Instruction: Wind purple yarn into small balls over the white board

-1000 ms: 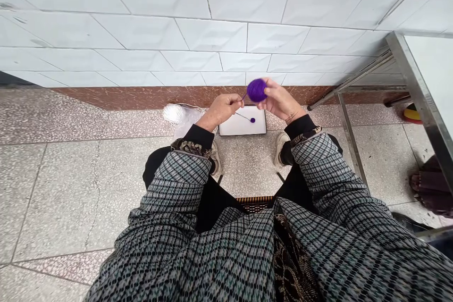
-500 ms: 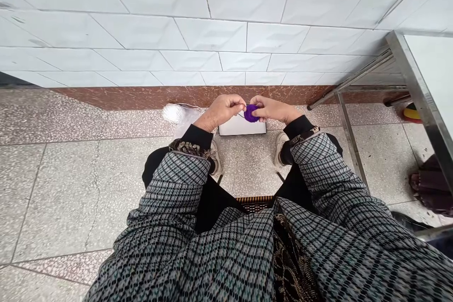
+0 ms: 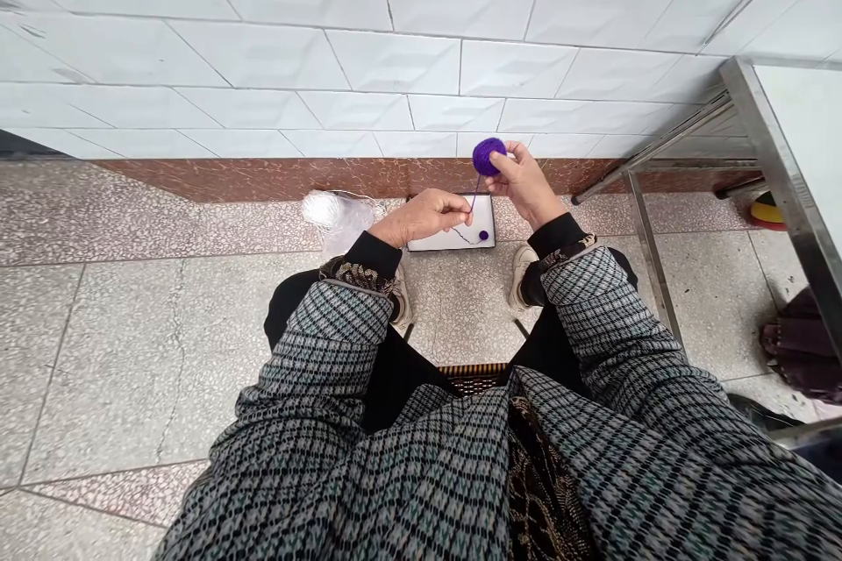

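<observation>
Your right hand is closing its thumb and fingers around a purple ball of yarn, which is sitting at the hand's ten o'clock, up off the floor in front of the wall. From that ball a purple strand is running down toward seven o'clock, and your left hand is pinching it narrowly between thumb and fingers. Your two hands are staying apart, the left one lying at the ball's eight o'clock and partly covering a white tray with a dark rim.

Inside the tray, toward four o'clock, a small ball of purple yarn is resting, and a thin dark thread is trailing from it toward your left hand; where it is ending seems to be hidden by your fingers. At the tray's nine o'clock, white yarn is lying beside clear plastic, on the floor.

Your shoes are flanking the tray, the left shoe at seven o'clock, the right shoe at four. A metal-framed table is standing well apart, toward two o'clock, and the wall is rising at twelve.
</observation>
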A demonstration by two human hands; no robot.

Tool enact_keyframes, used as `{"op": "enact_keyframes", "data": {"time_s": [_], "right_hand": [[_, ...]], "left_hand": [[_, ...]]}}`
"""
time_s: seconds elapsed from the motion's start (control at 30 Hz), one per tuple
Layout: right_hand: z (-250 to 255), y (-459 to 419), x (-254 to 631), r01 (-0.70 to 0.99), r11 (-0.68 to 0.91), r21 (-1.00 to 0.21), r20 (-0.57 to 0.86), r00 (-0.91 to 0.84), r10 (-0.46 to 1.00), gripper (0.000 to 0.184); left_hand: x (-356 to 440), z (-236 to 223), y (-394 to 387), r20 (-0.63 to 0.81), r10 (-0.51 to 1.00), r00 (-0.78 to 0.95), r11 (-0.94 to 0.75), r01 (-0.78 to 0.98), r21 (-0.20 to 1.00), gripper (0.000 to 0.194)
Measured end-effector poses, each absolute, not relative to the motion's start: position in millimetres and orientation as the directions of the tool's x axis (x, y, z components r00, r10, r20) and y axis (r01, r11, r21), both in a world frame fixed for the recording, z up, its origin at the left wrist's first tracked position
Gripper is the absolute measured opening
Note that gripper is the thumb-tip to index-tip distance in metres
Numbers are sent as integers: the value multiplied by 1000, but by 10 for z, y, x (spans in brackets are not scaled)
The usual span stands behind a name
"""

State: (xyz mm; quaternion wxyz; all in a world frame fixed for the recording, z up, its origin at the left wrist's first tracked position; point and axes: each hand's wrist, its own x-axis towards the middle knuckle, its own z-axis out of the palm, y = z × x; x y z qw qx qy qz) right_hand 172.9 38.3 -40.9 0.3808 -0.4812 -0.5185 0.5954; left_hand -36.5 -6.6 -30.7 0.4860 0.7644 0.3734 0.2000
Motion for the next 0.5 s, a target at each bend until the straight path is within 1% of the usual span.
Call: {"op": "enact_keyframes", "data": {"time_s": [0.1, 0.17, 0.23, 0.27, 0.3, 0.33, 0.37, 0.43, 0.5], "right_hand": [[-470, 345, 1709, 213, -200, -956, -255, -276, 927, 35], [-425, 290, 1709, 346, -205, -916, -341, -399, 851, 32], [-336, 231, 1727, 407, -211, -889, -429, -576, 696, 31], [-288, 206, 1741, 393, -223, -892, -443, -662, 605, 30], [-242, 186, 1757, 346, -243, -906, -423, -729, 538, 33], [-202, 172, 1770, 279, -263, -924, -378, -779, 501, 36], [-168, 166, 1781, 200, -279, -939, -320, -805, 499, 39], [-120, 174, 1785, 39, -275, -961, -203, -772, 602, 46], [-99, 205, 1766, -52, -222, -974, -140, -631, 763, 50]], "left_hand": [[-378, -274, -83, -36, 761, 648, -275, 373, 886, 19], [-405, -283, -68, -2, 802, 597, -283, 382, 880, 18], [-439, -299, -40, 30, 848, 529, -276, 394, 877, 15], [-457, -307, -25, 39, 867, 496, -268, 398, 877, 14], [-474, -314, -11, 43, 883, 468, -257, 403, 879, 14], [-489, -320, 2, 43, 896, 442, -243, 408, 880, 14], [-501, -327, 11, 38, 907, 418, -228, 414, 881, 14], [-510, -342, 18, 26, 926, 376, -197, 425, 883, 16], [-494, -356, 3, 8, 928, 372, -178, 424, 888, 16]]}}
